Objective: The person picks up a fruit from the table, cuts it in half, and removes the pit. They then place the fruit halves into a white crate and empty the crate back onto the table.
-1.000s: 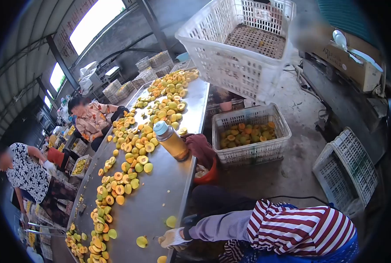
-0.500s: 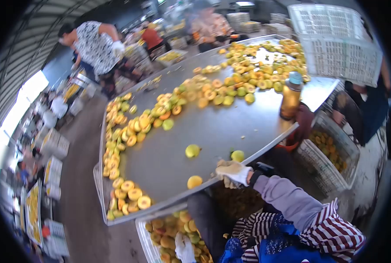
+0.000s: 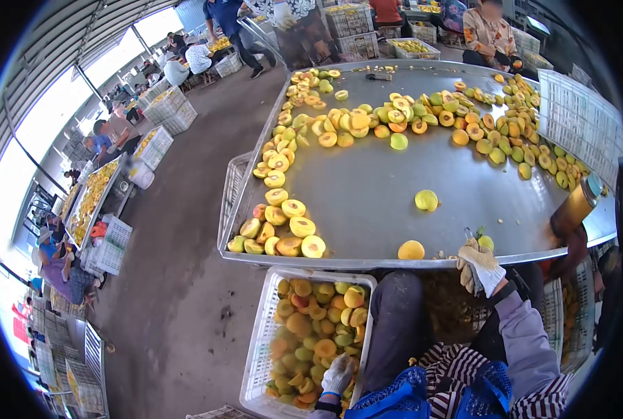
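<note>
My left hand [image 3: 338, 375], in a whitish glove, reaches into a white plastic crate [image 3: 254, 349] of yellow-green peaches [image 3: 304, 328]. Its fingers curl down among the fruit, and whatever they grip is hidden. At the near edge of the metal table [image 3: 367, 209], my gloved right hand [image 3: 480, 267] is closed around a small tool with a thin metal tip [image 3: 468, 232]. Just beyond it lies a greenish peach [image 3: 486, 243]. A yellow peach [image 3: 411, 250] rests at the table edge to its left, with a green peach [image 3: 426, 200] farther in.
Halved peaches [image 3: 302, 226] line the table's left side; more peaches [image 3: 496, 133] spread across the back. A capped amber bottle [image 3: 576, 204] stands at the right. Behind it is a white crate [image 3: 578, 115]. Several people work at other tables among stacked crates [image 3: 172, 108].
My view has swung left and levelled, so the table sits farther right and the crate shows more fully. My left hand remains in the crate; my right stays by the table edge.
</note>
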A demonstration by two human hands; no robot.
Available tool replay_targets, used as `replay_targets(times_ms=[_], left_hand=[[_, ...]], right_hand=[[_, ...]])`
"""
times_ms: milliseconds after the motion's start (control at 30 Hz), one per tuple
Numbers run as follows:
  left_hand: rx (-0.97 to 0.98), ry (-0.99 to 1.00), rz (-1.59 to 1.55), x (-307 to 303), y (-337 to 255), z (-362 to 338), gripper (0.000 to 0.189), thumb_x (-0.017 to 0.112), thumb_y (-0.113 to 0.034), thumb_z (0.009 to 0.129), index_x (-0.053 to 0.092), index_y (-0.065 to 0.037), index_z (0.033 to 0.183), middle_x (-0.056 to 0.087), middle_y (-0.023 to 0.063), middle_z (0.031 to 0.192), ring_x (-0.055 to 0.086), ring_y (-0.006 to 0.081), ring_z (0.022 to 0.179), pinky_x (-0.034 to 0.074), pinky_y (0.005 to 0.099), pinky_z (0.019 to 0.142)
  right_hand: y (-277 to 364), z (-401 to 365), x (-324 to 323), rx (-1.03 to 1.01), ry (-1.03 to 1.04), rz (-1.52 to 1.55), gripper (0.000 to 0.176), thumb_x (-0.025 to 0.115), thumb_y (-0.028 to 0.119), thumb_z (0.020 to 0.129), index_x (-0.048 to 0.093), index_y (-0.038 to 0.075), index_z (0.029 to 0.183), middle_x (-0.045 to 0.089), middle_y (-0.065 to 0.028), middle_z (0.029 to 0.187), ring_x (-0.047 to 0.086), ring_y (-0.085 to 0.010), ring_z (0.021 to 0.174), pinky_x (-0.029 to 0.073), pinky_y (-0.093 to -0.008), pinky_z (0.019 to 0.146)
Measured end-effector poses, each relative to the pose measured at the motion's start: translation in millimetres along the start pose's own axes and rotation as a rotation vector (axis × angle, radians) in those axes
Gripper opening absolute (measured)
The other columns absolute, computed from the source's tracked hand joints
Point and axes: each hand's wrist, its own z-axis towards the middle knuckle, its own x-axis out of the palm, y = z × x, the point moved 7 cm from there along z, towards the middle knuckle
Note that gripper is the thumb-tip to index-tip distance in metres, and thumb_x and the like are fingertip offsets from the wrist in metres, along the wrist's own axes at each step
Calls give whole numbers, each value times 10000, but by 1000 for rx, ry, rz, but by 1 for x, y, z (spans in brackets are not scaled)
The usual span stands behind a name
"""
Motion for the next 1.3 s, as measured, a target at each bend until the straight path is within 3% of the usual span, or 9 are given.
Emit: replay_targets(times_ms=[200,333,400,467,633,767,867,1133,1300], left_hand=[[-43,54,39,1,-3,5,524,543,-502,911,569,-175,1320,580,117,1343,575,329,1195,462,406,999],[-87,35,46,-9,-19,-2,522,570,-497,901,556,-210,1336,613,100,1299,580,315,1189,471,385,983],[92,-14,74,0,-9,1,478,529,-456,927,584,-135,1276,607,134,1291,601,351,1140,492,418,956],[240,-57,145,14,10,1,444,526,-422,936,592,-131,1265,620,132,1271,615,345,1116,503,416,940],[-81,3,-80,-19,-22,-14,386,572,-364,920,621,-131,1224,637,130,1236,635,333,1074,515,412,918],[-8,-424,77,-41,6,-12,462,617,-320,896,578,-70,1282,579,193,1303,567,334,1192,462,400,999],[-31,-459,317,-65,-6,-1,570,629,-334,877,500,-54,1356,474,233,1406,446,391,1305,389,440,1072],[88,-121,529,1,80,41,786,567,-460,842,336,-30,1458,434,237,1427,441,414,1280,393,500,1027],[-83,-121,215,-33,32,33,688,574,-459,850,421,-55,1385,492,211,1349,505,400,1198,451,484,962]], right_hand=[[6,-2,2,15,1,-42,262,612,247,936,614,28,792,630,-89,709,618,-191,649,504,-295,616],[3,2,2,3,-93,-6,282,627,281,891,591,39,751,578,-86,590,544,-196,457,443,-308,439],[16,-15,14,239,-114,15,288,632,296,872,560,58,726,525,-77,510,453,-194,331,366,-325,315],[18,-18,17,189,-131,28,307,628,322,883,547,61,743,486,-92,456,425,-196,291,327,-317,271],[-16,4,-9,198,-84,122,464,509,441,976,546,17,791,516,-144,472,437,-243,285,288,-340,251],[6,-7,5,160,-120,-4,432,532,417,970,548,31,779,513,-129,467,450,-211,294,308,-312,261],[10,-10,8,156,-138,-57,395,571,399,953,554,44,781,498,-95,462,434,-192,294,301,-295,270],[27,-24,23,244,-173,84,313,671,329,858,552,77,715,486,-56,469,428,-177,301,314,-289,285],[29,-22,23,219,-163,54,316,668,332,848,547,75,711,475,-57,470,435,-179,307,325,-289,287]])
